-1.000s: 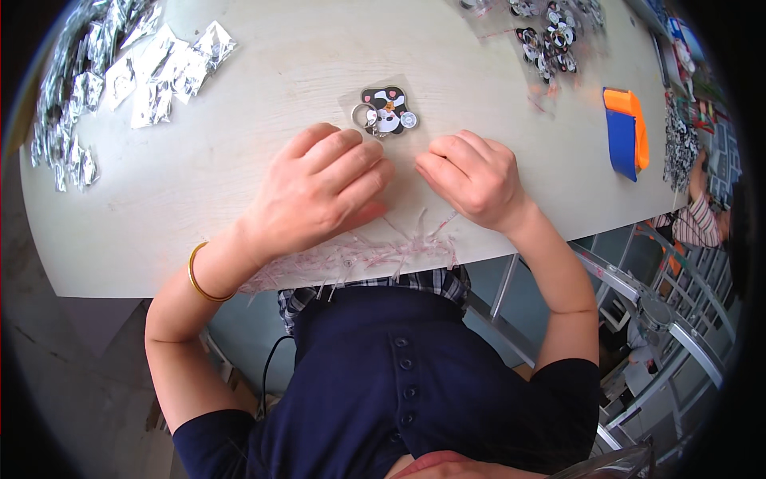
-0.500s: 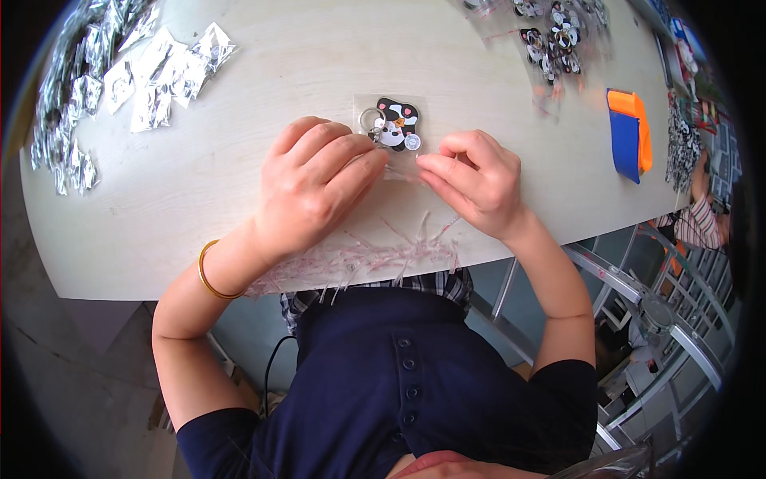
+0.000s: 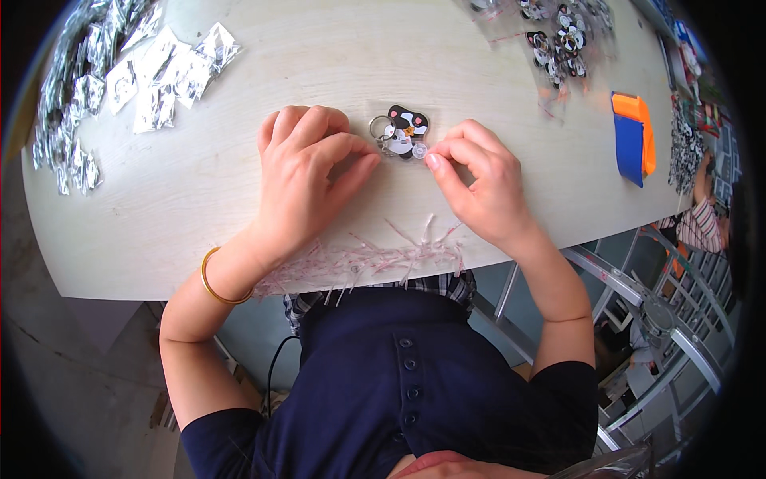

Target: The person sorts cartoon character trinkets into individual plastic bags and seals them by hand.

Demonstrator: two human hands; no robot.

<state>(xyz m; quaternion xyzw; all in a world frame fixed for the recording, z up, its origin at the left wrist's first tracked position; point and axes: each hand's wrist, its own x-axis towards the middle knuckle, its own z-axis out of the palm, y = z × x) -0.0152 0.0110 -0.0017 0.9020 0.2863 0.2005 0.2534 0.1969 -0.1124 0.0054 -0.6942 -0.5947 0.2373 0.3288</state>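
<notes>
A black-and-white panda keychain (image 3: pixel 408 124) with a metal split ring lies inside a small clear plastic bag (image 3: pixel 373 110) on the table, in front of me. At the bag's lower left corner, my left hand (image 3: pixel 307 172) pinches the film between thumb and forefinger, with its other fingers curled. My right hand (image 3: pixel 485 180) has thumb and fingertips together at the lower right corner, beside a small round pale disc (image 3: pixel 420 150) on the keychain. The bag's lower edge is hard to make out between the hands.
Silver foil packets (image 3: pixel 179 72) lie at the far left, with a heap of them beside. More bagged panda keychains (image 3: pixel 562 44) sit at the far right. A blue-and-orange object (image 3: pixel 630 140) stands on the right. Thin plastic strips (image 3: pixel 375 259) litter the near edge. Metal framing (image 3: pixel 614 279) stands beyond.
The clear film that showed below the keychain is no longer visible there. My left finger and thumb have spread into a wider arch, and my right fingertips have moved up beside the keychain.
</notes>
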